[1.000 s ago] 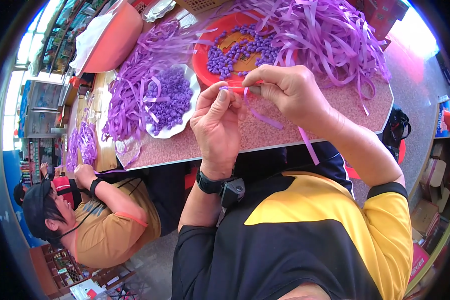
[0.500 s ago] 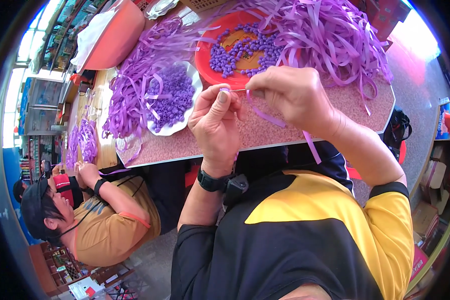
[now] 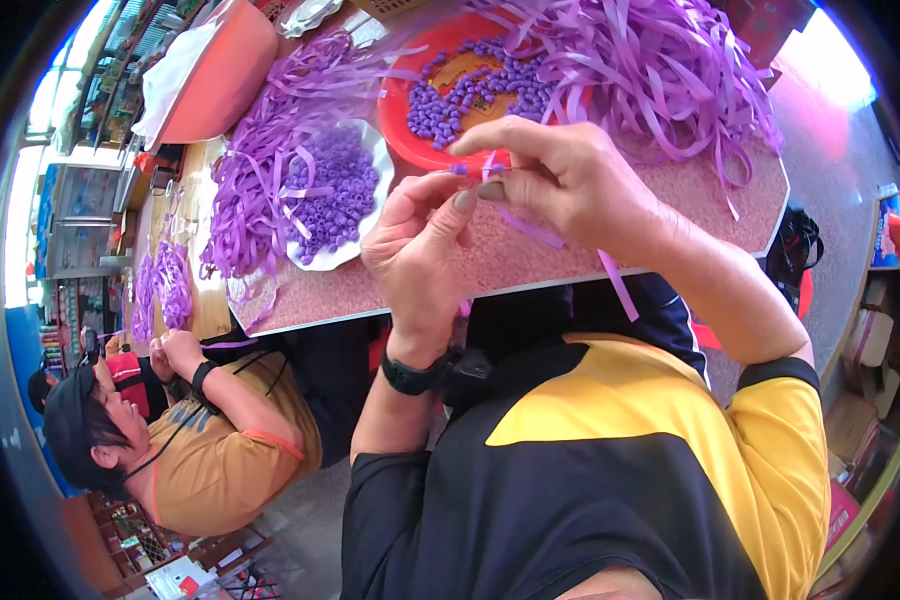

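Note:
My left hand [image 3: 420,235] has its thumb and forefinger pinched on a small purple bead [image 3: 458,169] threaded with purple ribbon. Close beside it my right hand [image 3: 580,185] pinches the purple ribbon [image 3: 532,227] between thumb and bent fingers, its forefinger stretched out above. A second small purple piece shows near my right fingertips, too small to make out fully. The ribbon's tail [image 3: 618,287] hangs below my right wrist. Beyond my hands stands a red basin [image 3: 398,115] with purple beads [image 3: 438,108]. On the left, a white scalloped dish [image 3: 379,165] holds more beads [image 3: 335,200].
Heaps of purple ribbon [image 3: 660,80] lie at the back right and left [image 3: 245,205] of the pink speckled table [image 3: 350,295]. A pink tub [image 3: 220,85] with white cloth stands far left. A co-worker [image 3: 220,440] in orange sits at my left, hands near more ribbon.
My right hand has shifted slightly left and its forefinger has lifted and straightened. A thin stick-like piece between my hands earlier is now mostly hidden; purple pieces show there instead.

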{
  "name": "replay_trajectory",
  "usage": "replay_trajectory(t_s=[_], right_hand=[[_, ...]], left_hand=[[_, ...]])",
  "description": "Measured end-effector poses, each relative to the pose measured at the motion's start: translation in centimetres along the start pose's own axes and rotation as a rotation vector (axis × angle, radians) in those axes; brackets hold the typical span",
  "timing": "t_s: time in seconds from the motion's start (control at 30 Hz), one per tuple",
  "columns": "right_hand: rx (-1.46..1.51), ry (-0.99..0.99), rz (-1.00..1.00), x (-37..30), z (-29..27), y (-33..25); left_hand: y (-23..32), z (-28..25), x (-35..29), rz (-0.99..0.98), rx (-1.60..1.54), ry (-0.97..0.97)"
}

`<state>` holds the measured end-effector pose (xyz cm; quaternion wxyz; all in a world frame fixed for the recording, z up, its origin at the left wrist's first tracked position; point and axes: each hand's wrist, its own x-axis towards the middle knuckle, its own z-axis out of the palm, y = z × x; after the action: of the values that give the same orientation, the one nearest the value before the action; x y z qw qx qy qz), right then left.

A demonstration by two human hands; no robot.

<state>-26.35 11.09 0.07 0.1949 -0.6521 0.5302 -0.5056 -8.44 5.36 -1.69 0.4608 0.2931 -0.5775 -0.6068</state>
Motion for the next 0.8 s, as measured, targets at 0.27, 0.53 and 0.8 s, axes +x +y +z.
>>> replay_trajectory(t_s=[0.27, 0.53, 0.8], right_hand=[[0.352, 0.062, 0.043, 1.0, -0.6, 1.6], [0.42, 0.034, 0.117, 1.0, -0.7, 0.7], [0.427, 0.068, 0.208, 1.3, -0.6, 0.7]], left_hand=[[2.0, 0.7, -1.3, 0.577, 1.097, -0.586], [1.1, 0.8, -2.8, 0.506, 1.238, -0.659], [-1.9, -0.2, -3.2, 0.897, 0.984, -0.54]])
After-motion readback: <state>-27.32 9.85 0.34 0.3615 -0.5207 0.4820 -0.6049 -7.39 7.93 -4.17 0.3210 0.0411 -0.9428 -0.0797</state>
